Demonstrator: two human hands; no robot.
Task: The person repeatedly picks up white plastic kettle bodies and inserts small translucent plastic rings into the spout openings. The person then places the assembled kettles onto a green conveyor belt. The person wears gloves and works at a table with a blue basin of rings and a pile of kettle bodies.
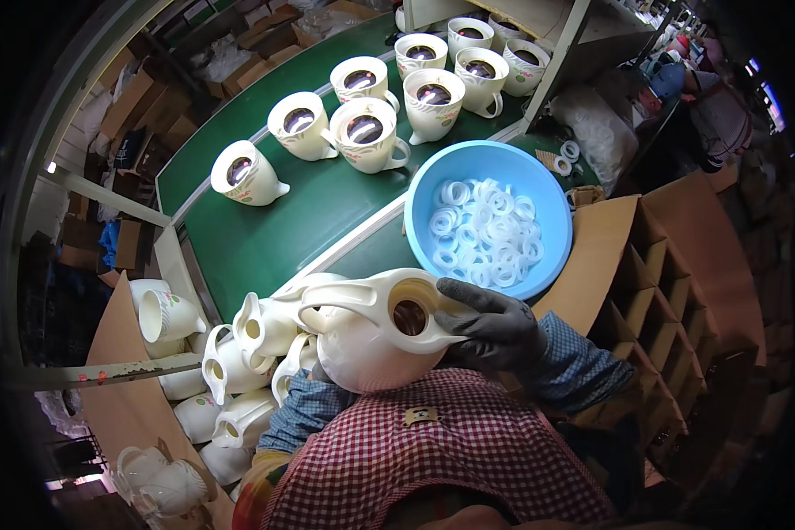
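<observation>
A white vacuum jug [380,346] is tilted in front of my chest, its mouth turned up and a dark, shiny liner showing inside the neck. My right hand [495,329], in a dark grey glove, closes on the jug's rim at the right, fingers bent over the edge. Only a sliver of my left hand [320,369] shows at the jug's lower left; the jug hides its fingers. Just beyond the jug stands a light blue basin [415,231] holding many translucent rings [481,231].
Several white jugs [238,168] with dark round openings stand on the green belt [265,231]. More white jugs [238,367] crowd a cardboard box [119,389] at left. An open carton [654,300] with dividers sits at right. Loose rings [564,164] lie beyond the basin near a plastic bag [596,132].
</observation>
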